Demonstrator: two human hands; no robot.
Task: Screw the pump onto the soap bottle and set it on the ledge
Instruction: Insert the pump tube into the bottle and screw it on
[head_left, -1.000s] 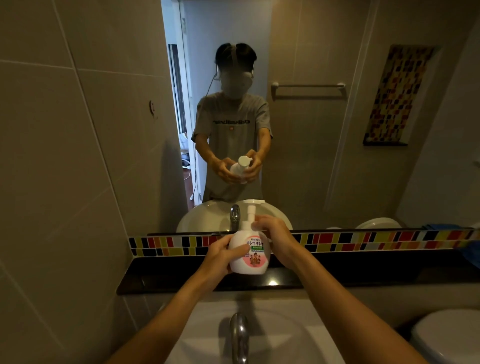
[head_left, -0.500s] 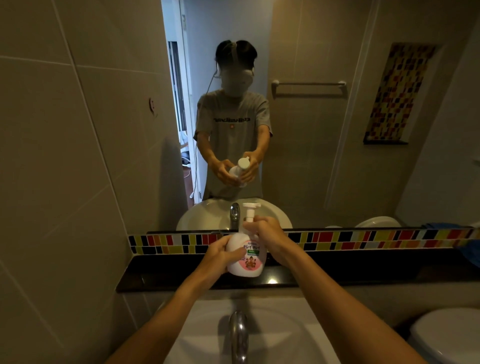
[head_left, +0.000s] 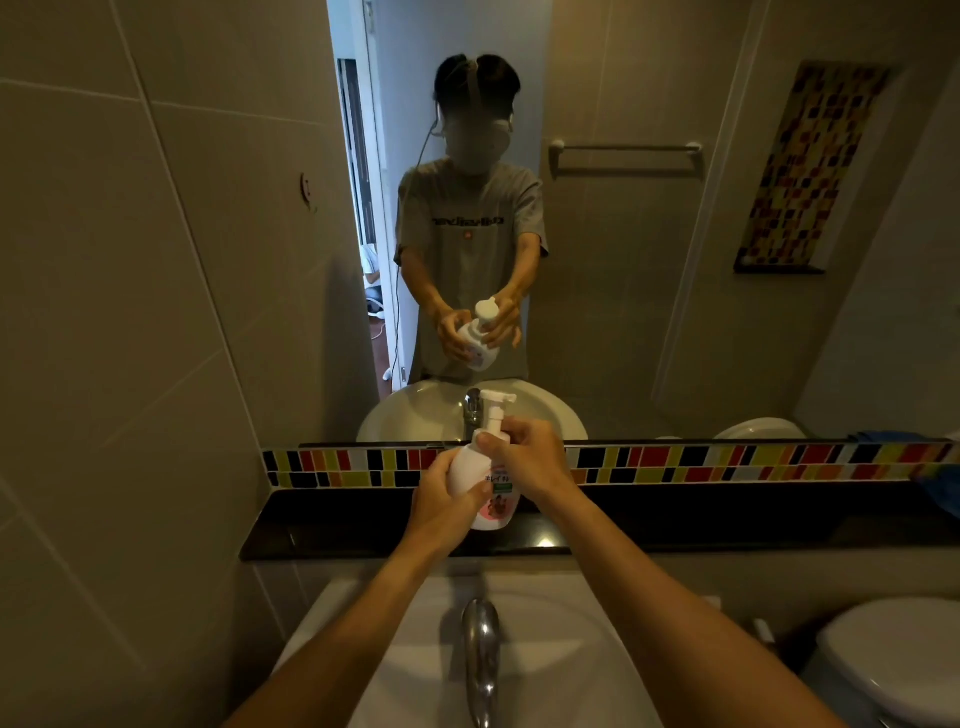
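Black ledge (head_left: 332, 525) under mirror; left hand (head_left: 441, 506) grips soap bottle (head_left: 475, 470), right hand (head_left: 524, 457) grips pump (head_left: 493, 410).

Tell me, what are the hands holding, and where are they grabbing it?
The soap bottle. The left hand wraps its round body; the right hand grips the neck where the pump screws on.

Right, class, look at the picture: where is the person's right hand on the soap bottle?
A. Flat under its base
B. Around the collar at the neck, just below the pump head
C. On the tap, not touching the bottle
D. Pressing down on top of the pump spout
B: the right hand wraps the neck of the soap bottle below the pump, whose head stands free above the fingers, while the left hand grips the body.
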